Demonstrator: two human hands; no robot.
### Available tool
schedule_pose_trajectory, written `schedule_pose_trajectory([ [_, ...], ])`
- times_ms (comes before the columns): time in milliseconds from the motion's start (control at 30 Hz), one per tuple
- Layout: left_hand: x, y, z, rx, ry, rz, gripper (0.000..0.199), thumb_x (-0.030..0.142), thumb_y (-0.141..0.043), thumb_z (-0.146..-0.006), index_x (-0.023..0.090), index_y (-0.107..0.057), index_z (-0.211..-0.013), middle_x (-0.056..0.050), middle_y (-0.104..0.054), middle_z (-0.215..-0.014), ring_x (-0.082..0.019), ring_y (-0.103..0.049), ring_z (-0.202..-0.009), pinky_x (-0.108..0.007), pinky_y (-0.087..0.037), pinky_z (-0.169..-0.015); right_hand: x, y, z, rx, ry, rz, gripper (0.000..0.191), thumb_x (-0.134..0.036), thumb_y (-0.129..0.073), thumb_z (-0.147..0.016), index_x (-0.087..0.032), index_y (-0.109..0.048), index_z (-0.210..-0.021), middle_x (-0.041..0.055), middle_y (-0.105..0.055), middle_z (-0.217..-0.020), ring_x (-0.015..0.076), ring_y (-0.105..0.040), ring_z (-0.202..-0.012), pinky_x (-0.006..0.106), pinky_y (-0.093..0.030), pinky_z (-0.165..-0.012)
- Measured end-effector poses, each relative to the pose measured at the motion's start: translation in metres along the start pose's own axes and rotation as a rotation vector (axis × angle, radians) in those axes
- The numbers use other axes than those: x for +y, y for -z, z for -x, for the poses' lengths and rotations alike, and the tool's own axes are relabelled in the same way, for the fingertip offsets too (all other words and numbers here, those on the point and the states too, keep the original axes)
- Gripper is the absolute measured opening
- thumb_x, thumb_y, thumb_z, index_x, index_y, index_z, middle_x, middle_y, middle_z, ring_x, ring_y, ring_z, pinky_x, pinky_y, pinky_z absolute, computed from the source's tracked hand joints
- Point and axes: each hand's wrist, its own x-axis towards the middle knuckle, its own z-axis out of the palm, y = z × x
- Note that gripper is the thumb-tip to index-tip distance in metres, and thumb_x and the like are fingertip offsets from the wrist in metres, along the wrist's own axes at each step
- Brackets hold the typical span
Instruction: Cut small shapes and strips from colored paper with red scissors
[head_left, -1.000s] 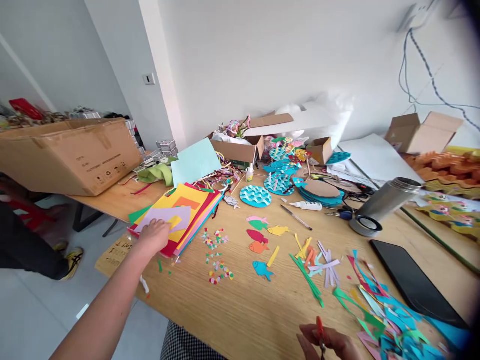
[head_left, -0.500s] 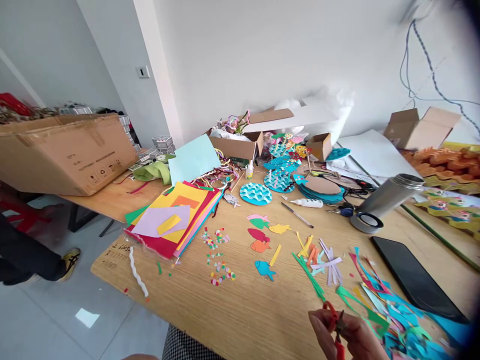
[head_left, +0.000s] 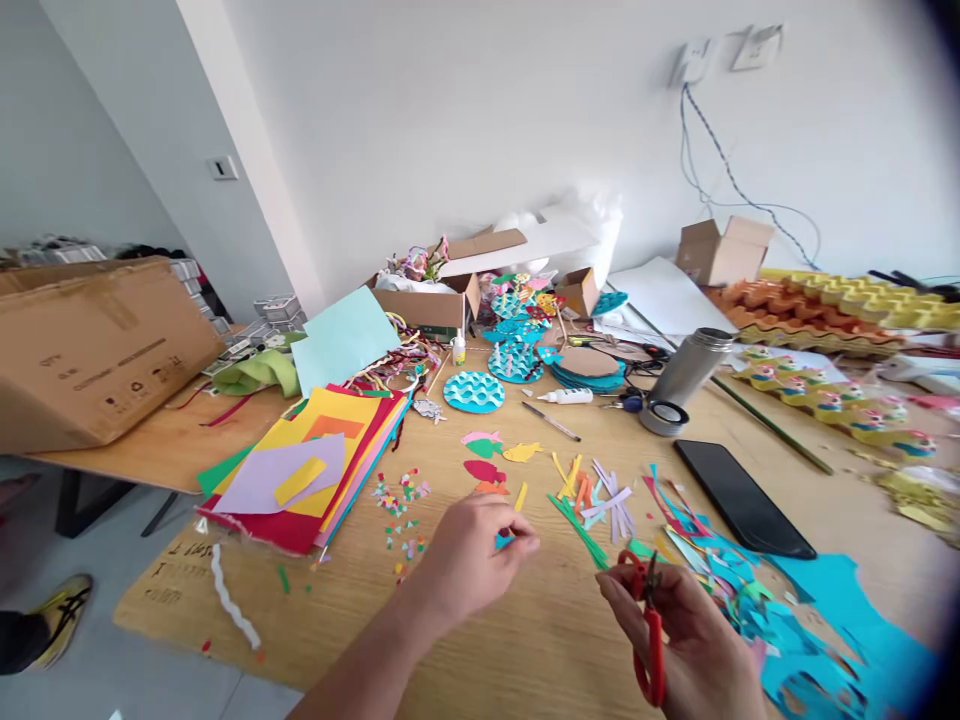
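Note:
Red-handled scissors (head_left: 652, 640) are held in my right hand (head_left: 697, 640), blades pointing up and away, over the table's near right part. My left hand (head_left: 472, 555) hovers over the middle of the table, fingers curled and pinched; whatever may be between them is hidden. Beneath it a bit of blue paper fish (head_left: 504, 541) shows, the rest covered. Just beyond lie an orange paper fish (head_left: 491, 488), a dark red one (head_left: 484, 471), a green one (head_left: 484, 449) and a yellow one (head_left: 523, 452). A yellow paper strip (head_left: 520, 497) lies beside my left fingers.
Coloured strips (head_left: 615, 505), blue paper scraps (head_left: 795, 640) and a phone (head_left: 742, 497) lie to the right. Behind stand a steel flask (head_left: 694, 368) and a wavy blue disc (head_left: 474, 391). Stacked coloured sheets (head_left: 300, 480) and paper confetti (head_left: 401, 495) are on the left.
My left hand has come into view and reached over the blue fish. My right hand still holds the scissors, now showing more of the handles. The view has turned to the right.

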Motion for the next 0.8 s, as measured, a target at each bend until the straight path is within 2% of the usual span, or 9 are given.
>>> schedule_pose_trajectory([
  [67,0.017,0.02,-0.073,-0.111,-0.002,-0.063,0.034,0.041,-0.062,-0.074,0.027,-0.07,-0.104,-0.013,-0.067,-0.094,-0.03,-0.055,-0.1,-0.046,-0.043,-0.086,0.002,0.003,0.002,0.001,0.001,0.004,0.025,-0.041,-0.068,-0.069,-0.021,-0.055,-0.073,0.0047,-0.068,-0.071,0.0183,-0.065,-0.067,0.027,-0.052,-0.059],
  [133,0.034,0.031,-0.131,-0.183,0.007,-0.152,0.028,0.035,-0.061,-0.076,0.025,-0.071,-0.1,-0.014,-0.067,-0.091,-0.029,-0.055,-0.097,-0.044,-0.043,-0.085,0.006,0.008,0.005,-0.008,0.006,0.003,0.023,-0.039,-0.067,-0.071,-0.021,-0.054,-0.075,0.0049,-0.067,-0.073,0.0184,-0.066,-0.069,0.027,-0.052,-0.061],
  [167,0.042,0.033,-0.152,-0.193,0.002,-0.166,0.025,0.031,-0.061,-0.077,0.023,-0.071,-0.098,-0.014,-0.067,-0.089,-0.028,-0.055,-0.097,-0.043,-0.043,-0.084,0.008,0.01,0.006,-0.003,0.008,0.008,0.023,-0.038,-0.067,-0.071,-0.021,-0.054,-0.075,0.0048,-0.067,-0.073,0.0182,-0.066,-0.07,0.027,-0.053,-0.062],
  [233,0.051,0.029,-0.176,-0.218,-0.006,-0.191,0.018,0.023,-0.059,-0.078,0.02,-0.073,-0.089,-0.015,-0.067,-0.086,-0.027,-0.055,-0.095,-0.04,-0.044,-0.081,0.012,0.016,0.008,0.032,0.004,0.007,0.022,-0.038,-0.067,-0.071,-0.021,-0.053,-0.074,0.004,-0.066,-0.07,0.0174,-0.065,-0.068,0.026,-0.052,-0.062],
  [333,0.054,0.015,-0.184,-0.254,-0.002,-0.237,0.018,0.01,-0.054,-0.078,0.014,-0.072,-0.078,-0.017,-0.067,-0.083,-0.027,-0.057,-0.092,-0.037,-0.046,-0.074,0.017,0.022,0.008,0.065,-0.04,-0.029,0.025,-0.039,-0.067,-0.069,-0.021,-0.05,-0.07,0.0036,-0.066,-0.067,0.0161,-0.064,-0.062,0.025,-0.052,-0.058],
  [433,0.055,0.009,-0.189,-0.283,0.025,-0.275,0.022,0.004,-0.051,-0.078,0.011,-0.071,-0.077,-0.019,-0.067,-0.08,-0.028,-0.059,-0.088,-0.036,-0.047,-0.07,0.021,0.023,0.008,0.012,-0.086,-0.049,0.024,-0.038,-0.069,-0.07,-0.021,-0.052,-0.071,0.0044,-0.067,-0.069,0.0166,-0.065,-0.063,0.024,-0.053,-0.059],
  [533,0.059,0.01,-0.197,-0.307,0.059,-0.289,0.027,0.0,-0.047,-0.078,0.01,-0.071,-0.078,-0.018,-0.068,-0.077,-0.027,-0.062,-0.084,-0.035,-0.049,-0.066,0.023,0.021,0.008,-0.018,-0.08,-0.059,0.022,-0.037,-0.068,-0.072,-0.02,-0.054,-0.073,0.0033,-0.066,-0.069,0.0162,-0.064,-0.063,0.024,-0.053,-0.06],
  [633,0.064,0.012,-0.202,-0.316,0.095,-0.29,0.029,-0.002,-0.044,-0.079,0.01,-0.071,-0.081,-0.018,-0.068,-0.079,-0.027,-0.063,-0.084,-0.035,-0.05,-0.063,0.026,0.021,0.009,0.017,-0.073,-0.066,0.022,-0.038,-0.067,-0.073,-0.021,-0.053,-0.073,0.0011,-0.064,-0.068,0.014,-0.061,-0.061,0.023,-0.051,-0.059],
  [800,0.061,0.013,-0.203,-0.315,0.14,-0.278,0.029,0.0,-0.044,-0.079,0.01,-0.07,-0.084,-0.018,-0.069,-0.084,-0.027,-0.063,-0.087,-0.034,-0.051,-0.065,0.031,0.026,0.01,0.014,-0.073,-0.081,0.023,-0.036,-0.068,-0.073,-0.022,-0.05,-0.072,0.0016,-0.064,-0.069,0.0141,-0.061,-0.063,0.022,-0.051,-0.059],
])
